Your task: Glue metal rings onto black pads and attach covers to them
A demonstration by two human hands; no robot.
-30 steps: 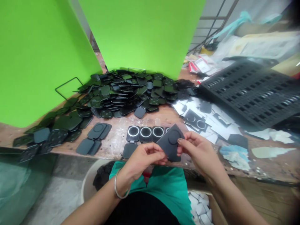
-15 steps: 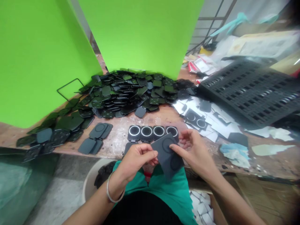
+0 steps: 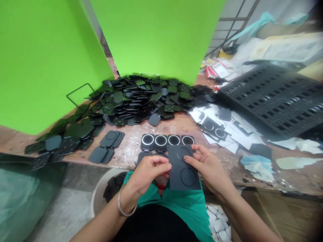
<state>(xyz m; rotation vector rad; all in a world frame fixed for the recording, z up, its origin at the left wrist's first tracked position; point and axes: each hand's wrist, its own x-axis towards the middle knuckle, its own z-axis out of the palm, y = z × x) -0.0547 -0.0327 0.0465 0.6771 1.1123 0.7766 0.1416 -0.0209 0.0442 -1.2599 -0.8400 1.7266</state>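
Right hand (image 3: pixel 208 166) is clamped on the dark sheet (image 3: pixel 178 173): its thumb lies flat on the face near the far right part, and its other fingers pass behind that edge. So the sheet lies just to the left of the right palm, held up off the bench, its long axis running away from the body with the far end leaning slightly left; two raised rings sit one beyond the other along it. Left hand (image 3: pixel 152 168) wears a bracelet (image 3: pixel 121 203) at the wrist and comes in from the opposite side, thumb and forefinger drawn together at the sheet's left edge; whether they nip it or merely touch, I cannot tell. Of the two, the right hand overlaps the sheet more and seems to bear it.

Below and between the hands, green cloth (image 3: pixel 148 198) covers the lap. Just beyond the fingertips, a row of four ringed pads (image 3: pixel 160 140) runs crosswise on the bench (image 3: pixel 131 143), partly hidden by the sheet and the left hand. Off to the left of the left hand rest stacked folding pieces (image 3: pixel 98 154). Ahead of the right hand and to its right, white cards (image 3: pixel 243 136) are scattered. Farther ahead of both hands rises a heap of black plates (image 3: pixel 136 101), with a green panel (image 3: pixel 161 37) behind it.
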